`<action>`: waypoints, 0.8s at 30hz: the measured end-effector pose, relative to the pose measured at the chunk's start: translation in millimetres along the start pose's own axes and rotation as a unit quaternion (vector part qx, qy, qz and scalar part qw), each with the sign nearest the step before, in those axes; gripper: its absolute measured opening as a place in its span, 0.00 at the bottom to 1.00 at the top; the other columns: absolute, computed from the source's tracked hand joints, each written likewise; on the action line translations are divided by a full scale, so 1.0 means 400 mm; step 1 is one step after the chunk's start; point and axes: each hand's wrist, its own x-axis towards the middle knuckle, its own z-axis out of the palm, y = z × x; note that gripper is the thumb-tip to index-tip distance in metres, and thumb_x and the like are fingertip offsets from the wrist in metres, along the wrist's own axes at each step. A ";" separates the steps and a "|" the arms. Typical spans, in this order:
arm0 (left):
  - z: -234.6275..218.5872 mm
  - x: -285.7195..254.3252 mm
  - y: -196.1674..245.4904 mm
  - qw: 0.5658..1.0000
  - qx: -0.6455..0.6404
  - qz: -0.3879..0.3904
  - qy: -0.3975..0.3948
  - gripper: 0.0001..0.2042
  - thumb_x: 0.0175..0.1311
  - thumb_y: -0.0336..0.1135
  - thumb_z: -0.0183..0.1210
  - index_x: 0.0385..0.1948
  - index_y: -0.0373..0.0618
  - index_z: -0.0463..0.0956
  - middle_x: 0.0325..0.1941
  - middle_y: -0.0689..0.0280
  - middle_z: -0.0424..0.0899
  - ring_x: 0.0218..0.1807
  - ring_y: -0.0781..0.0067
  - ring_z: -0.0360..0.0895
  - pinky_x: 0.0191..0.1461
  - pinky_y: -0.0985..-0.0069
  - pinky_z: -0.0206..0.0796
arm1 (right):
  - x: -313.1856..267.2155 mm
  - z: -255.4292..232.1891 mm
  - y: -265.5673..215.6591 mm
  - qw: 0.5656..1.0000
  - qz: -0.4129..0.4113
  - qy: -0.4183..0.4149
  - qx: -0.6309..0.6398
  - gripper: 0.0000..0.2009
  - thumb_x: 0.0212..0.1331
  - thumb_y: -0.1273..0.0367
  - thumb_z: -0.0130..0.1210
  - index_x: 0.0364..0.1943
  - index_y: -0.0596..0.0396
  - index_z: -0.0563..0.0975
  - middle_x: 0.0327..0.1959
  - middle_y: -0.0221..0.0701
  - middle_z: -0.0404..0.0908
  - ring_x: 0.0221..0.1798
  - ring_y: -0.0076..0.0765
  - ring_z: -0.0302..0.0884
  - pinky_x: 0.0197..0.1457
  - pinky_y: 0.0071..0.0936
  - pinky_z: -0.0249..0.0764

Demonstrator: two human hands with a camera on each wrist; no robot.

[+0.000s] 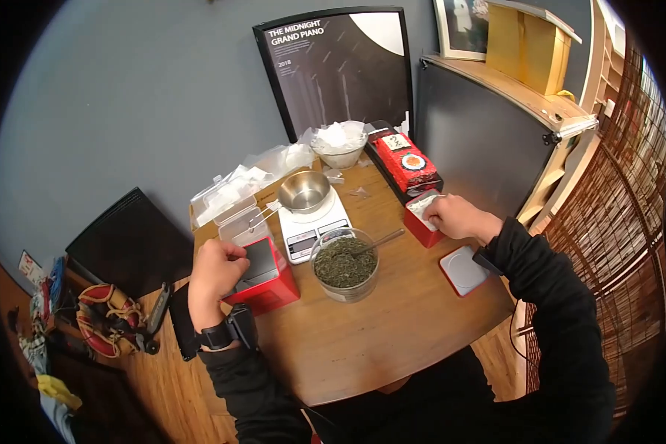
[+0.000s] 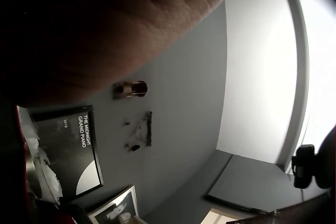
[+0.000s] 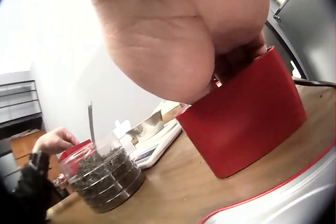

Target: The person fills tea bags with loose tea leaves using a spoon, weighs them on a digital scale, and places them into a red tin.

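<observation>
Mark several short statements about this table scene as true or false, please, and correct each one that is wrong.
1. A spoon stands in the jar of leaves. True.
2. The steel cup is upside down on the scale. False: it is on the scale, but with its opening up.
3. The right hand is at the opening of a red tin. True.
4. The left hand holds the spoon. False: it is at the other red tin.
5. The grey lid lies on the table. True.

Left box (image 1: pixel 271 294), right box (image 1: pixel 424 235) — jar (image 1: pixel 348 294) between; bowl (image 1: pixel 303 194) on scale (image 1: pixel 334 223) behind.
</observation>
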 end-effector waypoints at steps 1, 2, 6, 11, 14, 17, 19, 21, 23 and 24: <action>-0.001 0.001 0.005 1.000 0.004 -0.018 -0.011 0.12 0.48 0.27 0.68 0.35 0.32 0.85 0.27 0.57 0.87 0.32 0.70 0.84 0.39 0.74 0.75 | 0.004 -0.009 -0.019 0.999 0.024 -0.038 -0.021 0.09 0.59 0.70 0.55 0.39 0.54 0.84 0.38 0.44 0.86 0.44 0.54 0.83 0.51 0.42 0.78; 0.000 -0.001 0.013 1.000 0.007 -0.020 -0.008 0.12 0.48 0.27 0.68 0.35 0.32 0.85 0.27 0.57 0.87 0.32 0.70 0.84 0.39 0.74 0.75 | 0.009 -0.015 -0.032 0.995 0.049 -0.076 -0.043 0.10 0.59 0.70 0.55 0.40 0.53 0.85 0.38 0.44 0.86 0.45 0.53 0.83 0.52 0.42 0.77; 0.011 -0.001 0.030 0.999 -0.006 -0.029 -0.020 0.14 0.45 0.28 0.70 0.35 0.33 0.85 0.27 0.56 0.87 0.32 0.70 0.84 0.39 0.73 0.75 | 0.007 -0.028 -0.032 0.994 0.060 -0.082 -0.026 0.10 0.59 0.70 0.55 0.40 0.53 0.85 0.39 0.44 0.86 0.44 0.53 0.83 0.52 0.41 0.77; 0.015 -0.002 0.048 0.998 -0.010 -0.047 -0.045 0.14 0.44 0.29 0.70 0.35 0.32 0.85 0.26 0.55 0.86 0.31 0.69 0.84 0.38 0.71 0.74 | -0.028 -0.034 -0.007 0.999 0.034 0.015 0.014 0.08 0.55 0.72 0.59 0.38 0.55 0.85 0.38 0.42 0.86 0.44 0.51 0.83 0.50 0.41 0.78; 0.019 0.002 0.050 0.998 -0.002 -0.039 -0.052 0.15 0.45 0.29 0.70 0.35 0.32 0.85 0.28 0.52 0.86 0.32 0.65 0.85 0.39 0.69 0.75 | -0.060 -0.063 -0.037 0.995 -0.015 0.085 -0.045 0.06 0.53 0.72 0.60 0.34 0.56 0.84 0.36 0.40 0.84 0.43 0.50 0.82 0.47 0.41 0.78; 0.024 0.004 0.055 0.997 0.006 -0.044 -0.061 0.14 0.45 0.29 0.69 0.35 0.32 0.85 0.29 0.49 0.87 0.33 0.61 0.86 0.39 0.68 0.76 | -0.071 -0.079 -0.049 0.989 -0.034 0.133 -0.055 0.04 0.52 0.72 0.60 0.30 0.57 0.83 0.34 0.38 0.82 0.40 0.50 0.80 0.44 0.43 0.78; 0.027 0.004 0.057 0.996 0.007 -0.053 -0.067 0.14 0.45 0.29 0.69 0.35 0.32 0.85 0.29 0.49 0.87 0.32 0.61 0.86 0.39 0.67 0.76 | -0.072 -0.086 -0.058 0.985 -0.044 0.156 -0.051 0.03 0.52 0.73 0.60 0.29 0.57 0.82 0.32 0.38 0.82 0.39 0.49 0.80 0.44 0.43 0.77; 0.033 0.009 0.051 0.994 -0.003 -0.068 -0.082 0.13 0.46 0.29 0.68 0.35 0.32 0.84 0.29 0.48 0.86 0.31 0.60 0.86 0.39 0.67 0.75 | -0.072 -0.088 -0.066 0.981 -0.052 0.180 -0.047 0.03 0.52 0.73 0.60 0.28 0.57 0.82 0.30 0.38 0.82 0.38 0.48 0.80 0.43 0.43 0.77; 0.055 0.020 0.031 0.995 0.001 -0.053 -0.085 0.13 0.46 0.30 0.68 0.34 0.32 0.85 0.28 0.48 0.86 0.31 0.60 0.85 0.38 0.67 0.75 | -0.070 -0.083 -0.078 0.968 -0.056 0.243 -0.030 0.02 0.52 0.73 0.60 0.26 0.57 0.81 0.26 0.37 0.81 0.35 0.47 0.79 0.40 0.42 0.76; 0.062 0.023 0.026 0.995 0.003 -0.041 -0.088 0.12 0.47 0.30 0.68 0.34 0.32 0.85 0.28 0.48 0.86 0.30 0.60 0.85 0.38 0.67 0.75 | -0.068 -0.082 -0.092 0.967 -0.055 0.246 -0.029 0.02 0.52 0.73 0.60 0.26 0.57 0.81 0.26 0.37 0.81 0.35 0.47 0.79 0.40 0.42 0.76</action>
